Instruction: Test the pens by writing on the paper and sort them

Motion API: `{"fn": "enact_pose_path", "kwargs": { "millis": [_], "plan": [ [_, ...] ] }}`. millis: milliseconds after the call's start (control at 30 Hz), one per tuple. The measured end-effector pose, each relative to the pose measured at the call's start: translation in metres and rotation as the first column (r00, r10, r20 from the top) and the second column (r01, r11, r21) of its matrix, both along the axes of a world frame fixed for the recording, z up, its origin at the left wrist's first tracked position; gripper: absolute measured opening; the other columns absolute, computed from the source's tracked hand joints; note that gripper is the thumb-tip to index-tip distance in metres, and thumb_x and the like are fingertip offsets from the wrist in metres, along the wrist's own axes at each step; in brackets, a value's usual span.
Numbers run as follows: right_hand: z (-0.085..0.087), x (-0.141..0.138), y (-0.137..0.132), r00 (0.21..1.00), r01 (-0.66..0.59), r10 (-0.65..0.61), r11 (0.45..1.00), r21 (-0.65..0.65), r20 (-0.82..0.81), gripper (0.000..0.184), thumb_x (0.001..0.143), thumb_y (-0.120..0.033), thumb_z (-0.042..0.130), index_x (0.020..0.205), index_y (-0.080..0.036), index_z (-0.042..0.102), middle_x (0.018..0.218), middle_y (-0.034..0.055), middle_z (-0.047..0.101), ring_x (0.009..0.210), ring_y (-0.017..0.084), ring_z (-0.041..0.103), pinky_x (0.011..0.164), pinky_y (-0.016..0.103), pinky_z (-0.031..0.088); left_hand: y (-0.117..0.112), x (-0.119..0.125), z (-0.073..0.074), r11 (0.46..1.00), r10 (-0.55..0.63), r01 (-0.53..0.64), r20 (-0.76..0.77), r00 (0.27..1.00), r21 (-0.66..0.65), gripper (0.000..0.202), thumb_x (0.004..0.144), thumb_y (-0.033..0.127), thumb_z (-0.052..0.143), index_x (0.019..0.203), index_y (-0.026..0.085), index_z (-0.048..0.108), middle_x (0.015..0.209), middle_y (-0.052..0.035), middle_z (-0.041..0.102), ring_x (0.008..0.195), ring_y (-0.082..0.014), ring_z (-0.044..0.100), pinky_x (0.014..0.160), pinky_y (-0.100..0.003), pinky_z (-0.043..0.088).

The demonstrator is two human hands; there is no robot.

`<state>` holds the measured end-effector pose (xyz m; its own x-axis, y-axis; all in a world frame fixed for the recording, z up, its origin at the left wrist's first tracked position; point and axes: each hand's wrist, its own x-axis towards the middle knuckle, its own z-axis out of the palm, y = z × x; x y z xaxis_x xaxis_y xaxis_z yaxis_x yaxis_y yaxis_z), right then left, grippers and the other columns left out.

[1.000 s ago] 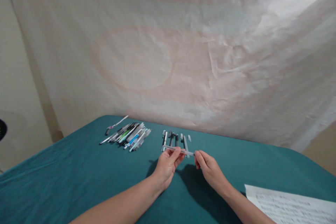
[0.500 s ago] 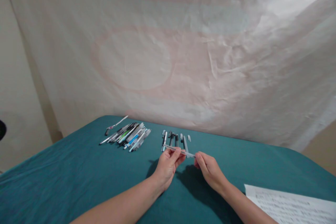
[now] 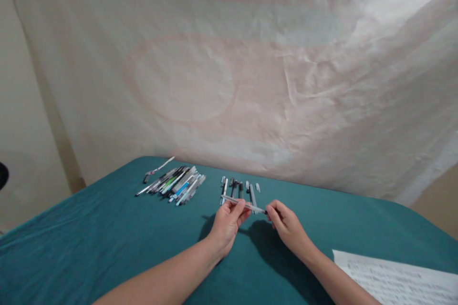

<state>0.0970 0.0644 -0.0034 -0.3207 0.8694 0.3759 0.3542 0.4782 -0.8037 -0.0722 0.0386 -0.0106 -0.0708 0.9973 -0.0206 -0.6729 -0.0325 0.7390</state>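
Note:
My left hand (image 3: 229, 226) pinches a slim, pale see-through pen (image 3: 258, 209) near its middle, held slantwise above the cloth. At its right end shows a small dark tip. My right hand (image 3: 284, 221) has its fingers closed at that end; what lies between the fingertips is too small to make out clearly. Just beyond my hands lies a row of several pens (image 3: 224, 190), dark, white and grey, with small clear caps (image 3: 258, 188) by their far ends.
A heap of many pens (image 3: 175, 185), one bright blue and one green, lies to the left. Behind it rests a long white pen-like item (image 3: 162, 167). A sheet of paper with writing (image 3: 397, 274) lies at the near right on the green tablecloth (image 3: 107, 243). A pale hanging sheet (image 3: 229, 57) stands behind.
My right hand has shifted slightly outward along the pen, and the dark tip now shows beside its fingers. My left hand keeps its pinch, nearly in place.

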Motion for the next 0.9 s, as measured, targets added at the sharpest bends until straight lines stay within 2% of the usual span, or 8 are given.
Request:
{"fn": "enact_pose_path", "kwargs": {
  "millis": [100,233,400,500,600,733,900],
  "plan": [
    [0.000,0.000,0.002,0.999,-0.002,-0.001,0.998,-0.064,-0.047,0.037,0.087,-0.047,0.035,0.077,-0.017,0.054,0.064,0.0002,0.052,0.055,0.012,0.048,0.051,0.022,0.038,0.000,0.000,0.000,1.000,0.012,-0.012,-0.008,1.000,-0.006,0.020,0.070,0.025,0.069,0.082,0.013,0.058,0.083,-0.0049,0.066,0.079,-0.0133,0.062,0.077,-0.025,0.050],
    [-0.003,-0.001,0.002,0.998,-0.051,0.047,0.986,-0.161,-0.032,0.046,0.088,-0.049,0.030,0.069,-0.016,0.055,0.058,0.0006,0.052,0.053,0.013,0.049,0.050,0.023,0.038,0.000,0.000,0.001,0.999,0.019,-0.020,-0.008,1.000,-0.026,0.020,0.069,0.023,0.071,0.081,0.013,0.058,0.081,-0.0043,0.066,0.078,-0.0133,0.063,0.076,-0.025,0.050],
    [0.002,-0.002,-0.003,0.999,-0.037,0.038,0.999,-0.038,0.025,0.035,0.086,-0.045,0.039,0.068,-0.017,0.052,0.060,-0.0016,0.049,0.054,0.011,0.046,0.051,0.022,0.037,0.001,0.000,0.001,1.000,0.025,-0.025,-0.008,1.000,-0.017,0.020,0.069,0.023,0.071,0.080,0.013,0.058,0.081,-0.0044,0.066,0.078,-0.0138,0.063,0.075,-0.025,0.051],
    [0.006,-0.002,-0.005,0.999,-0.041,0.042,0.999,-0.032,0.021,0.031,0.084,-0.045,0.042,0.072,-0.018,0.052,0.061,-0.0022,0.048,0.053,0.010,0.045,0.050,0.021,0.037,0.001,0.000,0.000,1.000,0.025,-0.025,-0.015,1.000,-0.006,0.019,0.071,0.024,0.069,0.081,0.013,0.058,0.081,-0.0047,0.066,0.078,-0.0134,0.062,0.075,-0.025,0.051],
    [0.003,-0.002,-0.002,0.998,-0.052,0.048,0.992,-0.119,-0.037,0.036,0.083,-0.049,0.041,0.076,-0.017,0.054,0.064,-0.0007,0.051,0.054,0.011,0.047,0.049,0.021,0.038,0.001,0.000,-0.003,1.000,0.026,-0.026,-0.026,0.999,-0.002,0.018,0.072,0.024,0.068,0.082,0.013,0.058,0.083,-0.0052,0.066,0.079,-0.0132,0.062,0.075,-0.024,0.051],
    [-0.004,-0.002,0.004,0.995,-0.062,0.039,0.959,-0.277,-0.087,0.047,0.083,-0.056,0.035,0.070,-0.015,0.055,0.059,0.0010,0.053,0.051,0.012,0.050,0.044,0.022,0.039,0.002,0.001,-0.005,1.000,0.019,-0.019,-0.026,0.999,-0.002,0.019,0.071,0.023,0.069,0.083,0.013,0.059,0.085,-0.0062,0.067,0.080,-0.0140,0.063,0.074,-0.025,0.051],
    [-0.003,-0.001,0.006,0.995,-0.075,0.055,0.961,-0.267,-0.083,0.039,0.079,-0.053,0.045,0.070,-0.017,0.054,0.057,-0.0019,0.052,0.048,0.010,0.047,0.043,0.020,0.040,0.002,0.000,-0.004,1.000,0.026,-0.026,-0.017,1.000,-0.006,0.019,0.070,0.023,0.070,0.083,0.013,0.059,0.085,-0.0058,0.067,0.080,-0.0135,0.063,0.073,-0.024,0.052]
  ]
}}
